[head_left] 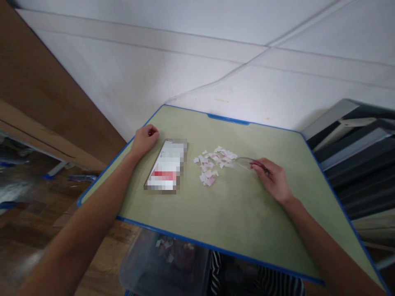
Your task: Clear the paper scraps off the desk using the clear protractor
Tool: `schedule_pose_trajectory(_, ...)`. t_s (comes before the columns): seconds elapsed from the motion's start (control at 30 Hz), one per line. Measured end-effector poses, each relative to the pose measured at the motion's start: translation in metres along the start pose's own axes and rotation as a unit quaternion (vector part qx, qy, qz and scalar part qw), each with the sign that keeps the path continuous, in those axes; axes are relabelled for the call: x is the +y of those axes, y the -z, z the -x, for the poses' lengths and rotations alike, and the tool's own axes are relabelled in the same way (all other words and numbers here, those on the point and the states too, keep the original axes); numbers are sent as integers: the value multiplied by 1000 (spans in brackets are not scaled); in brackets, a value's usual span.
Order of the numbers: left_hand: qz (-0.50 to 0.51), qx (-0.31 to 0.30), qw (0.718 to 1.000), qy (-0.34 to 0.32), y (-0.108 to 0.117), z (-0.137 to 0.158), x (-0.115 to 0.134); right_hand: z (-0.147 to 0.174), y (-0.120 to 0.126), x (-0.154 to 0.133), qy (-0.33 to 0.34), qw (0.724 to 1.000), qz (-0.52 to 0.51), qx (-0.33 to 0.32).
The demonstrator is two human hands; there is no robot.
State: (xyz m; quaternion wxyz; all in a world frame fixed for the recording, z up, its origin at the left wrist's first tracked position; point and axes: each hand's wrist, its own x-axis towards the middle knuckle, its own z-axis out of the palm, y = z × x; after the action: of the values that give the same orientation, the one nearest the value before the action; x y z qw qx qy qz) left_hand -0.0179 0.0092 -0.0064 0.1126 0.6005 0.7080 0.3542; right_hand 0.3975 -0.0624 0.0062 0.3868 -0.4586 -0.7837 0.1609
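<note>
1. Right hand [274, 177] pinches a clear tool [245, 162], long axis toward nine-to-ten o'clock.
2. Paper scraps [217, 156] lie that way, nearer right hand than left.
3. Left hand [146, 138] curled, well apart; cannot tell its contents.

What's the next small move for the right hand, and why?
Probably ease the right hand slightly left: the clear object it holds is only at the right edge of the pale scraps, and most lie farther left.

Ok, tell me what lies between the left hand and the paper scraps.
The head view shows a flat rectangular item, white and red on top, between the left hand and the paper scraps.
</note>
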Motion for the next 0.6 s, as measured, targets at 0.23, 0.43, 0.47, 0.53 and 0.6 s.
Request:
schedule_pose_trajectory(0.23,3,-2,1000,6,3,0,2,-2,5,-5,-32,999,-32,-26)
schedule_pose_trajectory(0.43,-6,-4,1000,13,4,1,4,-1,7,-9,-28,993,-67,-94)
schedule_pose_trajectory(0.47,-7,-3,1000,13,5,1,4,-1,8,-8,-31,994,-70,-75)
schedule_pose_trajectory(0.53,-7,-1,1000,14,4,1,4,-1,7,-7,-32,996,-69,-52)
schedule_pose_trajectory(0.6,-4,1,1000,15,4,1,2,-2,6,-7,-23,996,-65,-64)
